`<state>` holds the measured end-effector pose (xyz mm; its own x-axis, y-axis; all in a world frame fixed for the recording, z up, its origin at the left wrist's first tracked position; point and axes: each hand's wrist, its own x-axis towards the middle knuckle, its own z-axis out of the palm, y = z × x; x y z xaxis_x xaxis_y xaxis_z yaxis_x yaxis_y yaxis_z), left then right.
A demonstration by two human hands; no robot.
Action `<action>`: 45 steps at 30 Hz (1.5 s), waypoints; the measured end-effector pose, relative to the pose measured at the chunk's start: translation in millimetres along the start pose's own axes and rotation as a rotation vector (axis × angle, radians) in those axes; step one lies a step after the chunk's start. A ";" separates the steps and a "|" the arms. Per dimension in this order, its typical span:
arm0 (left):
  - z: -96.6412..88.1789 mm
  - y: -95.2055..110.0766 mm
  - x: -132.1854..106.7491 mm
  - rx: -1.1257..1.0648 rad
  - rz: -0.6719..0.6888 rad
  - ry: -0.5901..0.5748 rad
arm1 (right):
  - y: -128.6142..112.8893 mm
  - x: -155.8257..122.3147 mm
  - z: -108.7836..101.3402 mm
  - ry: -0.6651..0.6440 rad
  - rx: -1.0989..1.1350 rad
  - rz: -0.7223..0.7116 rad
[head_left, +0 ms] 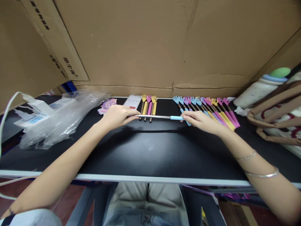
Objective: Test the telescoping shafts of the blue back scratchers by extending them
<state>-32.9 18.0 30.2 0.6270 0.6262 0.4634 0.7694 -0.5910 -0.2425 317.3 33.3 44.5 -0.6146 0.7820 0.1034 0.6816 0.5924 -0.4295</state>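
Stretched level between both hands above the black table is a telescopic back scratcher [155, 116], its thin metal rod drawn out and its grip light blue. My left hand [119, 116] is closed round the rod's left end, so the claw head is hidden. My right hand [197, 120] pinches the far end of the blue grip. Behind the rod lie several short back scratchers [149, 105] with yellow and pink claws and grips. Beyond my right hand, a row of back scratchers [213, 110] in blue, purple, yellow and pink lies side by side.
Clear plastic bags [68, 116] partly cover a power strip [35, 121] with plugs at left. Purple printed cards [108, 105] and a white timer-like device [132, 101] lie at the back. A bottle [260, 91] and a bag [277, 116] stand at right; cardboard [141, 47] walls the rear.
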 end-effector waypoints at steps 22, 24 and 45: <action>2.3 2.6 1.8 0.033 -0.032 -0.100 | 0.2 3.0 6.3 0.017 0.011 0.038; 2.6 4.5 1.8 0.012 -0.048 -0.155 | 0.0 3.9 8.6 0.034 0.009 0.044; -2.3 17.1 2.4 -0.094 -0.121 -0.060 | 1.3 2.9 16.1 0.038 -0.068 -0.042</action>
<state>-18.5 8.3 29.1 0.5386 0.7232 0.4323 0.8268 -0.5525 -0.1060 310.1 33.3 29.8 -0.6286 0.7622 0.1548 0.6816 0.6357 -0.3625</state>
